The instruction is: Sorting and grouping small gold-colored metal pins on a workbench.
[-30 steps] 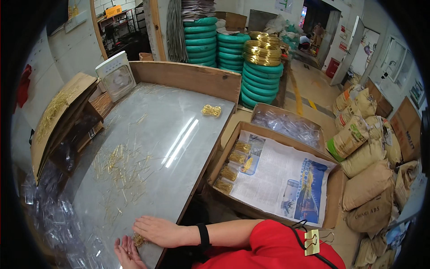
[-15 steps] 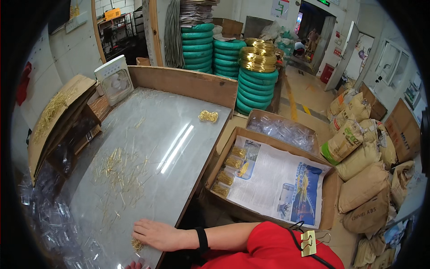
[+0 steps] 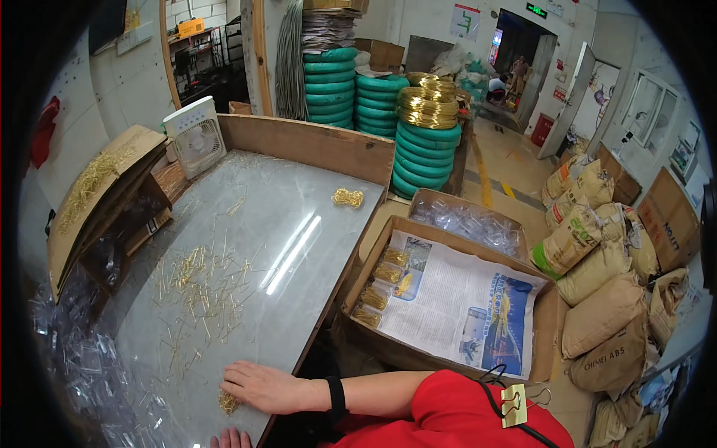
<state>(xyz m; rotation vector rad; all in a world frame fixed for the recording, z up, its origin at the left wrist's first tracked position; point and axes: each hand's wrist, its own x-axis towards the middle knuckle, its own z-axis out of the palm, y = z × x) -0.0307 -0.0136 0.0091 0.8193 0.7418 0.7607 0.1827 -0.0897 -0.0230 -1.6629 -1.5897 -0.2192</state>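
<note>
My right hand point(image 3: 263, 387) rests at the near edge of the grey tabletop, its fingers curled over a small bundle of gold wire pieces point(image 3: 228, 402). Part of the bundle shows below the fingers; the palm hides the rest. Just nearer, only the fingertips of my left hand point(image 3: 231, 437) come into view at the lower edge, lying on the tabletop with nothing seen in them. Loose gold wire pieces point(image 3: 196, 280) are scattered across the middle of the tabletop point(image 3: 269, 201). A neat gold bundle point(image 3: 347, 197) lies near its far right corner.
On the right, a newspaper-lined carton point(image 3: 553, 328) holds several gold bundles point(image 3: 373, 297). Behind it stands a box of clear plastic pieces point(image 3: 470, 224); more clear plastic point(image 3: 82, 358) is piled at left. A white fan point(image 3: 198, 138) and wooden board point(image 3: 299, 145) border the table's far side.
The fingertips of my left hand have come slightly further into view. My right hand stays over the gold bundle. The whole view has shifted a little.
</note>
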